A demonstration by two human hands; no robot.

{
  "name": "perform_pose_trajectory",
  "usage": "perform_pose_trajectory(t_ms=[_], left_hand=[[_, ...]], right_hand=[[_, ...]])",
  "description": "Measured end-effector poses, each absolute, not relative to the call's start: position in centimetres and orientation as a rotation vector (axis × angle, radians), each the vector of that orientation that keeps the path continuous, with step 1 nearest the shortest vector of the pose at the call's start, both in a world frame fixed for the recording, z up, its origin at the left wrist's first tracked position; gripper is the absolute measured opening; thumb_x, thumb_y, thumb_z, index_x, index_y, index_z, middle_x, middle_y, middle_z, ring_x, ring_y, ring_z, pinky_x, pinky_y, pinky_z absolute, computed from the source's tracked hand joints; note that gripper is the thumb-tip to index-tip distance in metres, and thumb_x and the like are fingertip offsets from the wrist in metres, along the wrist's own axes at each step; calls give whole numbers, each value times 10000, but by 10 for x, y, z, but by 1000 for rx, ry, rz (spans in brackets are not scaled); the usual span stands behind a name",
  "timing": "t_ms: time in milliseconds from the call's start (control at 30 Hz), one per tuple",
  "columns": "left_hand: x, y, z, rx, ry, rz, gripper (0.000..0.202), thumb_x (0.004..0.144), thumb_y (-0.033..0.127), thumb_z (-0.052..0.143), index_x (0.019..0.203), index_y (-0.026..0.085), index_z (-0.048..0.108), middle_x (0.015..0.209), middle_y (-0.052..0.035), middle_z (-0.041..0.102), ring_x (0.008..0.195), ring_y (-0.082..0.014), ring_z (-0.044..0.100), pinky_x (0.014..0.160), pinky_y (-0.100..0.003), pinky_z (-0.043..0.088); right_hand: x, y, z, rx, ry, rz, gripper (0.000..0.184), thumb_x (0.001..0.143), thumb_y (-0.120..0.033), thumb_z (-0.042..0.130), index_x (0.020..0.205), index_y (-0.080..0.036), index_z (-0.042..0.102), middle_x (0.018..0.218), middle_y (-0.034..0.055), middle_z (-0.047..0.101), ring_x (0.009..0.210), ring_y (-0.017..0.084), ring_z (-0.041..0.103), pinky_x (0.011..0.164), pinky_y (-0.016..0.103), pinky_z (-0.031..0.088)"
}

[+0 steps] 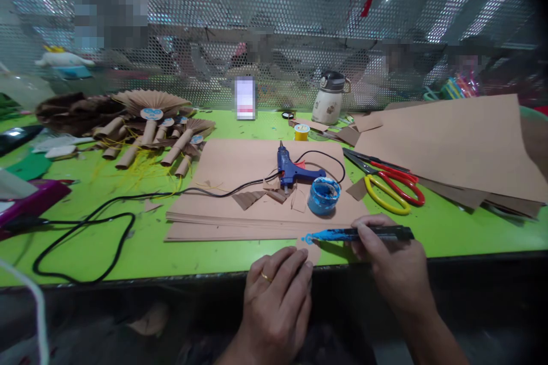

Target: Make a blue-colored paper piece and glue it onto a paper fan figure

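Note:
My right hand [387, 254] grips a black marker pen [349, 234] whose front end is smeared with blue paint. Its tip meets a small round piece of brown paper [314, 251], which bears a fresh blue mark. My left hand [278, 293], with a ring on one finger, pinches that paper disc at the table's front edge. Just beyond stands an open tub of blue paint [324, 197] on a stack of brown paper sheets [240, 159]. A blue glue gun [295, 168] lies behind the tub, among paper scraps.
Red-handled scissors [400, 182] and yellow-handled scissors [387, 194] lie right of the stack, near large brown sheets [454, 148]. Paper-fan figures [149, 131] with tubes are piled back left. A black cable [115, 199] loops across the green table. A bottle [329, 100] and phone [245, 97] stand behind.

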State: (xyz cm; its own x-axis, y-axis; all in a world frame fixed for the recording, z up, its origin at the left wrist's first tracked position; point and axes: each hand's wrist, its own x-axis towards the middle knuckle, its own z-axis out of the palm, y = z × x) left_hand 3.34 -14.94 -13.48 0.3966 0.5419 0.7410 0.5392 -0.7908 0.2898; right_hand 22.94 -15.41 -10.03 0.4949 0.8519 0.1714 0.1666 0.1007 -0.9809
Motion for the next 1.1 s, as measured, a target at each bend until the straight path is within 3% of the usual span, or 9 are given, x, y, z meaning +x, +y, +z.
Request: perform_pose_trajectory(t_ms=[167,367,767,1100], left_hand=[[35,-149,-133,2611,1036,1384,294,812,104,576,1084,178,660,1116,-70,702,1060,-220,608,887,-368,398],[35,-149,-134,2617,1032,1415,280,816,117,581,1079,174,659,1099,-64,709,1059,-215,613,890,-365,393],[36,-149,-132,2602,1026,1439,275,810,100,590,1063,176,664,1090,-61,714,1029,-219,625,861,-365,399],[36,-148,-133,2596,1002,1437,282,795,75,587,1055,148,670,1102,-75,709,1043,-225,612,871,-367,392]], right_hand=[[230,-155,-102,-1383,-983,677,155,794,-351,691,813,-206,642,547,-12,625,472,147,579,447,238,500],[231,-154,-97,-1427,-1092,654,150,781,-325,682,715,-197,639,513,-19,604,429,131,555,403,217,476],[223,-155,-93,-1506,-1094,620,130,765,-315,675,722,-196,646,531,-27,592,462,125,549,447,213,467],[231,-154,-96,-1542,-1116,620,187,765,-355,659,679,-193,623,477,-25,586,414,127,535,397,206,443]])
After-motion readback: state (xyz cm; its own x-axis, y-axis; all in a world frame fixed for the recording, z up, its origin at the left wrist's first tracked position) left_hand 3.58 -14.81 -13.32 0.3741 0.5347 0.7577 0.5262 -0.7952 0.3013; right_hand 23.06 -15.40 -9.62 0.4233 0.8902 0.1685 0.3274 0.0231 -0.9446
